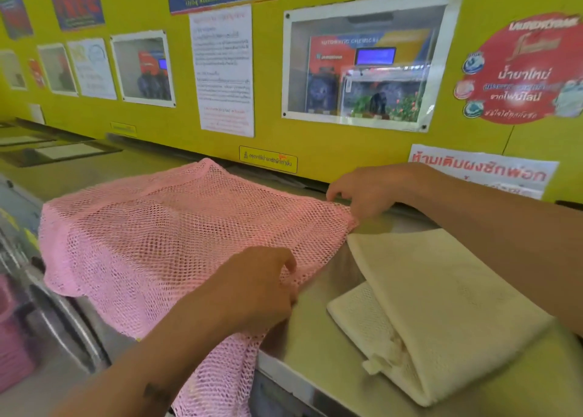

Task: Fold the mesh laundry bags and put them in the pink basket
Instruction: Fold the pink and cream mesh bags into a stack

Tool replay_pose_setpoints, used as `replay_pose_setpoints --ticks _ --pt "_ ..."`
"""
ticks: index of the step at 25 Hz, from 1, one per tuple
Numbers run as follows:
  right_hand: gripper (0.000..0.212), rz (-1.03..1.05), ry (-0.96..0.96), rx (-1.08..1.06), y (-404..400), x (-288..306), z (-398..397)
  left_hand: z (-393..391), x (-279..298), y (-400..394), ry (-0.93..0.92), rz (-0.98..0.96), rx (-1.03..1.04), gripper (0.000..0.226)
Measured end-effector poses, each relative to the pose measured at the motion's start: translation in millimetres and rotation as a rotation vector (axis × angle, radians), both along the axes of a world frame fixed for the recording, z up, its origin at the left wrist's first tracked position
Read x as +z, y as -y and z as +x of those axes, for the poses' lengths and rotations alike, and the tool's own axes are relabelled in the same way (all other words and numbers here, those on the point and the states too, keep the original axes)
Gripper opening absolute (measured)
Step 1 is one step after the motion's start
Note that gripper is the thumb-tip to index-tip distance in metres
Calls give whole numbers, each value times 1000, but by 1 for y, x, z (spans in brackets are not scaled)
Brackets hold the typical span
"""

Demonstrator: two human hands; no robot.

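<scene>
Pink mesh bag point(164, 237) spread on the bench point(315, 337); right edge pinched by left hand point(262, 287) and right hand point(369, 192). Corners should be matched before creasing.

Yellow wall point(315, 145) crowded with posters and notices; framed window panel point(362, 60) at centre-right. Steel worktop point(315, 337) runs along wall's base. Machine front point(56, 322) below worktop's left edge.

The 1 head view looks forward and down, close over a steel counter point(315, 337) against a yellow wall point(315, 151).
</scene>
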State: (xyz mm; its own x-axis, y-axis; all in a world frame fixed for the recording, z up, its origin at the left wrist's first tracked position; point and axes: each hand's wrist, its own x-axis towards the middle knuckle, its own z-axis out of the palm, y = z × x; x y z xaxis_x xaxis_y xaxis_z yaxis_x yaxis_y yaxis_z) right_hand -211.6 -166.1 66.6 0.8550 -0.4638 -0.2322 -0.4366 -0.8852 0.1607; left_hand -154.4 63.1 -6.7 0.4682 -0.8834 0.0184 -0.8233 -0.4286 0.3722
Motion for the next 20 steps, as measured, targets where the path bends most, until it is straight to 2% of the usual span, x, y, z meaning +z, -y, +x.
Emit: replay_pose_setpoints --ticks 4,6,9,13,15,18,20 --pt "89 45 -88 43 -18 -21 2 6 -2 2 74 -85 56 38" --pt "94 107 -98 23 -23 -30 4 11 -1 0 8 -177 78 32" --pt "72 136 -4 82 -26 -37 7 29 0 -5 -214 -316 87 24" --pt "36 -82 224 194 -23 -31 19 48 4 -20 -624 -417 86 26" --pt "18 -211 278 222 -20 -20 32 59 10 -27 -812 -455 113 29" --pt "14 -332 294 240 -23 8 60 86 24 -43 -1077 -494 106 36" --pt "13 -395 320 236 -29 24 82 110 28 -56 -1181 -541 60 38"
